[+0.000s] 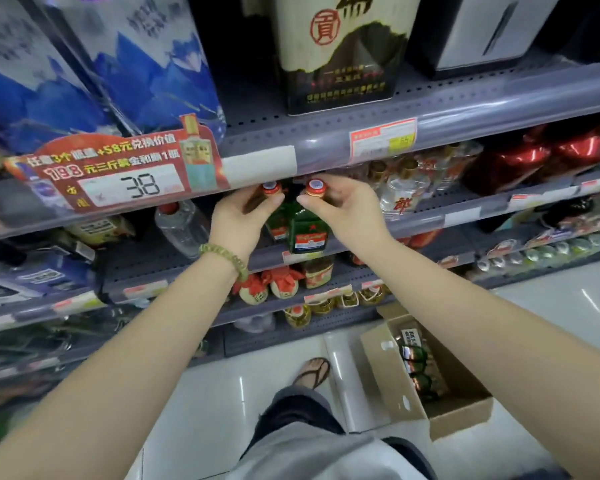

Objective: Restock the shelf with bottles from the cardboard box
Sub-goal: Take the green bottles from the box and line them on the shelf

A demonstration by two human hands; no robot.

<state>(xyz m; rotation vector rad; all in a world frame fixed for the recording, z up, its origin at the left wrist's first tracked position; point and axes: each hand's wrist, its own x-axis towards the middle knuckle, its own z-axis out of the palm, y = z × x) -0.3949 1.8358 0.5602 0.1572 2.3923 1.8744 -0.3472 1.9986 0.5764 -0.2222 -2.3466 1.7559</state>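
Two green glass bottles with red caps stand side by side at the front of the grey shelf (174, 258), under the upper shelf's edge. My left hand (238, 220) grips the neck of the left bottle (277, 227). Around the neck of the right bottle (307, 228), with its red-and-white label, my right hand (343, 207) is closed. On the floor at the lower right lies the open cardboard box (395, 382), with several more green bottles (417, 362) inside.
A red price sign reading 38 (118, 174) hangs on the upper shelf edge. A clear bottle (182, 225) stands left of my hands, clear gold-capped bottles (400, 188) to the right. Small jars and yellow bottles fill lower shelves. My sandalled foot (314, 372) is beside the box.
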